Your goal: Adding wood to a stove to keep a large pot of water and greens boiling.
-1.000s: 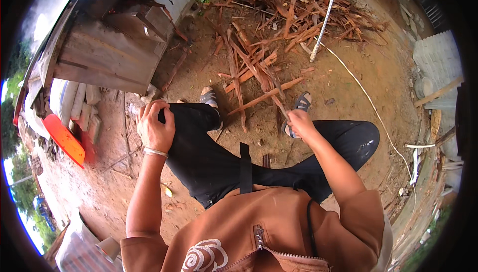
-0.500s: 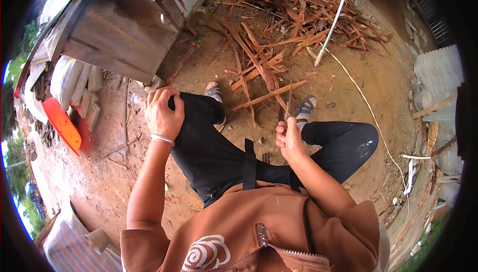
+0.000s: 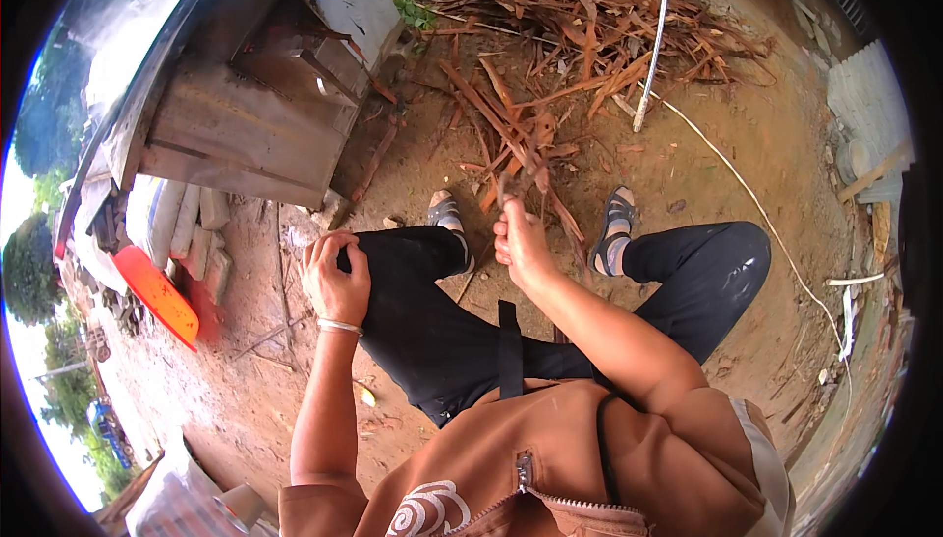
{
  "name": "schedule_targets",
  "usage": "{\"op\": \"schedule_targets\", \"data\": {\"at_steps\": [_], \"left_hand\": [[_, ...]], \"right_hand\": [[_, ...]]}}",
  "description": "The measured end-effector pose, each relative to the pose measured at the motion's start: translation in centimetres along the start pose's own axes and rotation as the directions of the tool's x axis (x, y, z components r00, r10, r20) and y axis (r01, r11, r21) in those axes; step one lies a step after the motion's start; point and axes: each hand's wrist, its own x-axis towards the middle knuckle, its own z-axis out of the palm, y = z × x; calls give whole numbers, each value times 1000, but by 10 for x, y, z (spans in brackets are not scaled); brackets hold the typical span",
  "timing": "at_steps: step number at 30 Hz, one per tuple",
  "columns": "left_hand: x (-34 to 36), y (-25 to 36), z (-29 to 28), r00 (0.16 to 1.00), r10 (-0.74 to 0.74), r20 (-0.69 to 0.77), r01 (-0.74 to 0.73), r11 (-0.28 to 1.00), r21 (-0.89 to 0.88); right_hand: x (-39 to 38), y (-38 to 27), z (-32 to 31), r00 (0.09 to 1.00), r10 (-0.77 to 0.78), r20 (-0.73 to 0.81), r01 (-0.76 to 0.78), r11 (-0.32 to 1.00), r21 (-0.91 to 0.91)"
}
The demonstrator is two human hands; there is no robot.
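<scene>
The right hand (image 3: 521, 242) is seen just right of the frame's centre, raised between the two knees, with its grip pressed together around the lower end of a thin reddish-brown wood strip (image 3: 513, 178). The strip is held roughly upright, its top tilted slightly toward the upper part of the frame, and it is partly lost against the scattered wood behind it.

The left hand (image 3: 336, 277) is laid on the left knee, left of centre, with its fingers curled over the black trouser fabric (image 3: 432, 340); nothing is held in it, and whether the cloth is being pinched cannot be told. A silver bangle (image 3: 339, 325) is worn at that wrist.

A pile of split wood strips (image 3: 580, 36) is spread across the bare earth ground (image 3: 747, 164) in the upper middle and upper right of the frame, with loose pieces trailing down toward the feet. Two sandalled feet (image 3: 617, 227) are planted on the ground just above the hands. A white cord (image 3: 727, 173) is run from the pile toward the right edge. A weathered wooden box structure (image 3: 246, 134) is seen in the upper left, and an orange plastic object (image 3: 157, 291) lies at the left edge.
</scene>
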Motion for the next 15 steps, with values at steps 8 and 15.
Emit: {"op": "schedule_targets", "data": {"at_steps": [8, 15], "left_hand": [[1, -2, 3, 1000, 2, 22, -2, 1000, -17], [4, -1, 1, 1000, 2, 12, -2, 999, -35]], "right_hand": [[40, 11, -25, 983, -133, 126, 182, 776, -604], [34, -44, -66, 951, -287, 117, 237, 430, -871]]}}
